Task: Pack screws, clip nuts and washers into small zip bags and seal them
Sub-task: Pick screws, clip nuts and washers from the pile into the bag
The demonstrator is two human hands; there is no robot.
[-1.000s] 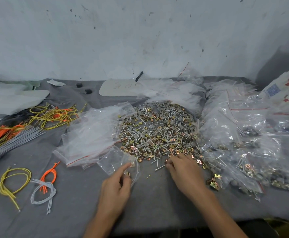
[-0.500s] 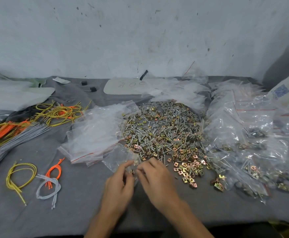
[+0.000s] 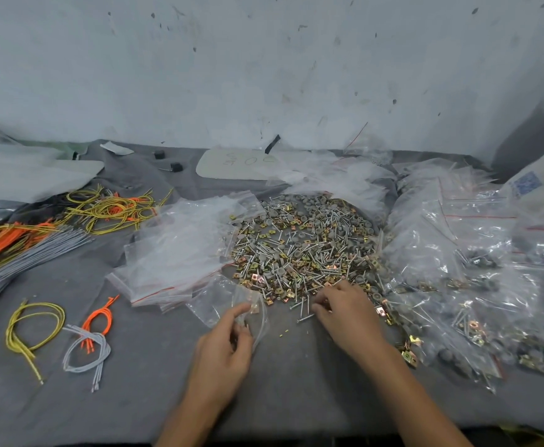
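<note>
Leftmost, loose wires (image 3: pixel 35 330) in yellow, orange and grey lie on the grey table (image 3: pixel 135 398). Next comes a stack (image 3: pixel 180 253) of empty zip bags, its right edge touching the pile (image 3: pixel 302 246) of mixed screws, clip nuts and washers. Just below the stack, the left hand (image 3: pixel 222 353) pinches one clear bag (image 3: pixel 219 301) near its mouth, thumb and fingers curled on the plastic. The bag spreads on the table beyond the fingertips, just beside the pile's near-left rim. Its contents are too blurred to tell. Behind the pile, a white card (image 3: pixel 238 162) bears handwriting that cannot be read with any certainty. The right hand (image 3: pixel 348 311) sits knuckles-up at the pile's near edge, fingers bent over a few loose screws (image 3: pixel 302 309); whether they grasp any I cannot tell. Right of it, filled bags (image 3: pixel 457 285) lie heaped, red lines at their zips. Far right, a white sack (image 3: pixel 541 188) shows red and blue print, illegible.
</note>
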